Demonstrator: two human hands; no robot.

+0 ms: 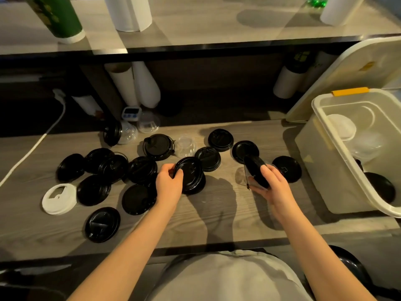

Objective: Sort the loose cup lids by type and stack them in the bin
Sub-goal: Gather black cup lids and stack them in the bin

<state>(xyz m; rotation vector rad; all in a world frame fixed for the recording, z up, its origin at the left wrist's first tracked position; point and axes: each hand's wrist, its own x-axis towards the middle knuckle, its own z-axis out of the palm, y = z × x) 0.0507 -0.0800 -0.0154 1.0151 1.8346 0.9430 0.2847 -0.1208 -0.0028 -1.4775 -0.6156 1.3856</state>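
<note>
Left grip (169, 184) clamps black lid stack (192, 173) mid-bench (217, 218), right grip (272, 184) clamps upended lids (256, 170) near right-edge bin (319, 166); loose edge-on hold risks lids slipping, types mixing.

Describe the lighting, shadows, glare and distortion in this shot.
Head view: dim, warm light. Dark shadows of the arms fall on the table between the left hand and the right hand. Pale glare streaks the upper shelf. The wide-angle lens bows the shelf edge and the bin. The black lids lose surface detail, and the clear lid nearly vanishes.
</note>
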